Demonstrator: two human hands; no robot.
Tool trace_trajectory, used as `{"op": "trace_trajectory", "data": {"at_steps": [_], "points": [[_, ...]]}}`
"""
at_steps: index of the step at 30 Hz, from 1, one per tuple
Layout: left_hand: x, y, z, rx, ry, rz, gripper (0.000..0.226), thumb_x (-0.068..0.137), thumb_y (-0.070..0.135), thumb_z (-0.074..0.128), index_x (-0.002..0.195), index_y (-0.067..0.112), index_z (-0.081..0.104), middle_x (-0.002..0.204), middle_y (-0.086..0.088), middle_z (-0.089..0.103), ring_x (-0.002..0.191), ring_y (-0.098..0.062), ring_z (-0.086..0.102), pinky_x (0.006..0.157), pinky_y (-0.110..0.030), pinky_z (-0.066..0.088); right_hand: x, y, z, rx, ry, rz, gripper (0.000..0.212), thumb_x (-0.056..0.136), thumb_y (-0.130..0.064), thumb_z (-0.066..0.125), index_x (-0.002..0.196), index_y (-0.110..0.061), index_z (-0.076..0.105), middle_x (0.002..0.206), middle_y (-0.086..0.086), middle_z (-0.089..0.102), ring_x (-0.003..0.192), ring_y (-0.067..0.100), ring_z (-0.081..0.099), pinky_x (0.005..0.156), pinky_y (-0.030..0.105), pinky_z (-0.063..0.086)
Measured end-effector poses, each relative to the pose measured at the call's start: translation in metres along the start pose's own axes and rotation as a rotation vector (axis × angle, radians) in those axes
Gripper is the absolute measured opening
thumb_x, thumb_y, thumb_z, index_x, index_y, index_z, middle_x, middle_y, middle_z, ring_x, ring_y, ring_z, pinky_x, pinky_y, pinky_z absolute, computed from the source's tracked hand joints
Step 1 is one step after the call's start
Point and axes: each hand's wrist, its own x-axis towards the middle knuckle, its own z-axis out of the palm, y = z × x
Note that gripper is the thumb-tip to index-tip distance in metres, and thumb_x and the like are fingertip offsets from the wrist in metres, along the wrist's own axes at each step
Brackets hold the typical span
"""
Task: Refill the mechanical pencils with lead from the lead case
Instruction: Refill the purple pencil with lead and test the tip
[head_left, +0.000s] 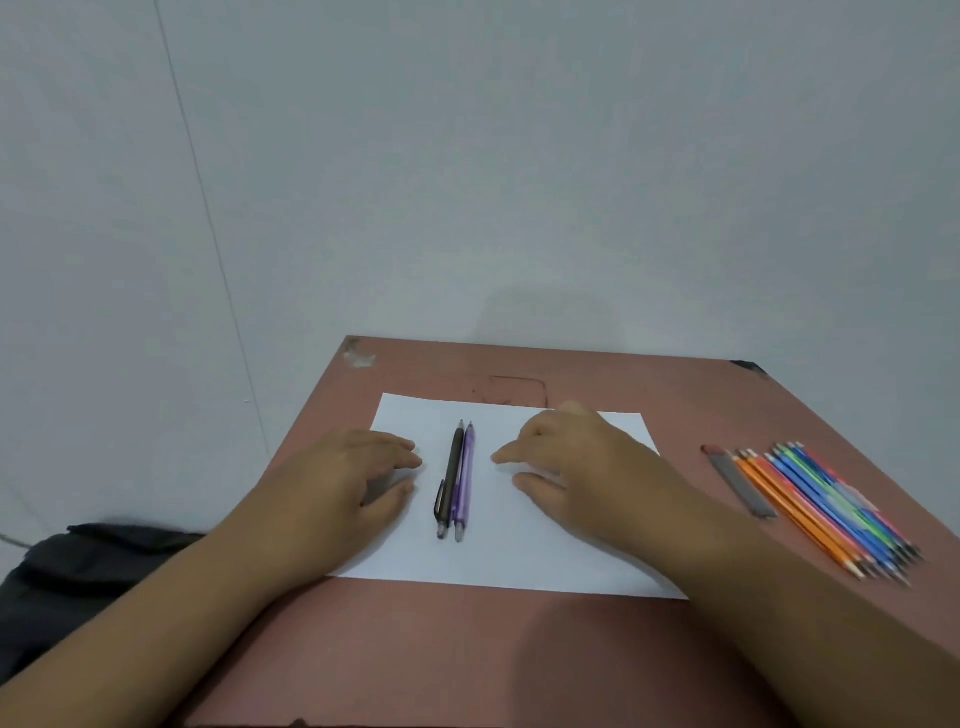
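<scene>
Two mechanical pencils lie side by side on a white sheet of paper (524, 561): a black pencil (450, 478) and a purple pencil (464, 480), tips pointing away from me. My left hand (358, 475) rests on the paper just left of them, fingers relaxed and holding nothing. My right hand (576, 467) hovers or rests to their right, fingers loosely bent, empty. A grey lead case (740, 483) lies on the table to the right, beside a row of several coloured mechanical pencils (831, 509).
The reddish-brown table (467, 649) stands against a pale wall. A dark bag (78, 577) sits off the table's left edge. The coloured pencils lie close to the right edge.
</scene>
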Motion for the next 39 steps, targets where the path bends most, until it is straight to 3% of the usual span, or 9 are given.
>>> {"op": "trace_trajectory", "data": {"at_steps": [4,10,17,20,24,28,31,35,39], "points": [[0.000,-0.001,-0.001,0.081,0.044,-0.051,0.029,0.094,0.042,0.058,0.118,0.029,0.070,0.125,0.019,0.064,0.123,-0.006,0.052,0.092,-0.017,0.036,0.011,-0.010,0.016,-0.021,0.104,-0.230,0.028,0.094,-0.017,0.071,0.118,-0.031,0.075,0.101,-0.010,0.067,0.092,0.018,0.056,0.061,0.030,0.049],[0.001,-0.004,-0.002,0.062,0.030,-0.120,0.028,0.095,0.043,0.057,0.120,0.035,0.066,0.122,0.023,0.061,0.121,0.000,0.047,0.088,-0.015,0.034,0.030,-0.004,0.021,-0.068,0.177,-0.393,0.017,0.092,-0.019,0.076,0.106,-0.027,0.078,0.099,-0.009,0.068,0.090,0.019,0.054,0.055,0.029,0.046],[-0.001,-0.003,-0.002,0.050,0.026,-0.142,0.024,0.096,0.045,0.053,0.117,0.038,0.064,0.116,0.023,0.060,0.116,0.000,0.049,0.092,-0.025,0.047,0.036,0.007,0.024,-0.066,0.194,-0.472,0.007,0.090,-0.021,0.078,0.097,-0.023,0.079,0.100,-0.017,0.074,0.087,0.024,0.058,0.058,0.030,0.048],[-0.001,-0.003,-0.002,0.057,0.036,-0.135,0.025,0.096,0.046,0.052,0.116,0.038,0.063,0.116,0.023,0.060,0.116,0.001,0.048,0.092,-0.026,0.047,0.038,0.008,0.020,-0.116,0.186,-0.526,0.004,0.093,-0.020,0.074,0.095,-0.022,0.077,0.096,-0.016,0.072,0.085,0.023,0.056,0.066,0.020,0.036],[-0.001,-0.003,-0.001,0.056,0.037,-0.130,0.026,0.096,0.044,0.054,0.119,0.037,0.063,0.119,0.023,0.061,0.119,-0.001,0.048,0.094,-0.028,0.048,0.038,0.015,0.022,-0.141,0.185,-0.581,0.012,0.103,-0.021,0.060,0.098,-0.020,0.071,0.099,-0.012,0.068,0.088,0.022,0.054,0.070,0.032,0.046],[0.001,-0.001,-0.003,0.080,0.057,-0.055,0.030,0.095,0.046,0.055,0.122,0.036,0.063,0.126,0.025,0.059,0.124,-0.002,0.048,0.091,-0.020,0.041,0.031,0.017,0.027,0.006,0.246,-0.457,0.011,0.104,-0.022,0.059,0.100,-0.019,0.068,0.100,-0.011,0.064,0.091,0.016,0.053,0.067,0.034,0.050],[0.011,0.006,-0.012,0.077,0.078,0.024,0.044,0.092,0.061,0.046,0.126,0.038,0.063,0.127,0.027,0.059,0.123,0.002,0.047,0.096,-0.021,0.042,0.033,0.011,0.020,0.150,0.331,-0.291,0.014,0.103,-0.031,0.058,0.095,-0.023,0.068,0.093,-0.020,0.059,0.088,0.006,0.050,0.077,0.021,0.042],[0.041,0.037,-0.032,-0.264,0.217,0.034,0.027,0.087,0.065,0.055,0.112,0.055,0.061,0.115,0.044,0.057,0.112,0.013,0.050,0.092,-0.010,0.040,0.042,0.003,0.002,0.484,0.432,-0.040,0.005,0.094,-0.023,0.070,0.090,-0.025,0.072,0.082,-0.013,0.067,0.078,0.011,0.060,0.067,0.021,0.047],[0.080,0.063,-0.035,-0.623,0.320,-0.074,0.018,0.087,0.057,0.067,0.101,0.045,0.070,0.109,0.028,0.068,0.092,0.000,0.066,0.084,-0.031,0.053,0.052,-0.009,-0.014,0.718,0.528,0.106,0.005,0.090,-0.022,0.076,0.085,-0.021,0.074,0.074,-0.004,0.068,0.068,0.011,0.059,0.064,0.018,0.047]]}}
